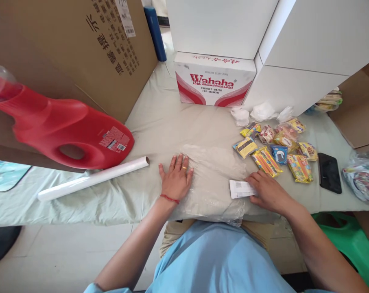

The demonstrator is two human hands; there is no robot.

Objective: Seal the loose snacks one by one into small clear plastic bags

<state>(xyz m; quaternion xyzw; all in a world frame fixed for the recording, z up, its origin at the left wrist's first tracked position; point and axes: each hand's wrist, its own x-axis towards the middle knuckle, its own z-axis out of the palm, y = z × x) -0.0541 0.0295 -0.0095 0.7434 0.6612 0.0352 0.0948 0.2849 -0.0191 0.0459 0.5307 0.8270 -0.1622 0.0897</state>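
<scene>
A sheet of clear plastic film (208, 195) lies spread on the cloth-covered table in front of me. My left hand (176, 179) rests flat on its left edge, fingers spread, with a ring and a red string bracelet on that arm. In my right hand (268, 191) is the right end of a small white packet (241, 189) with printing on it, held low over the film's right side. My fingers cover that end. Several wrapped snacks (266, 160) lie just beyond my right hand, in yellow, orange and blue wrappers.
A roll of plastic film (95, 179) lies at left beside a big red jug (74, 130) and a cardboard box (111, 61). A Wahaha carton (215, 79) and crumpled white plastic (262, 112) are at the back. A black phone (330, 173) lies right, above a green stool (352, 248).
</scene>
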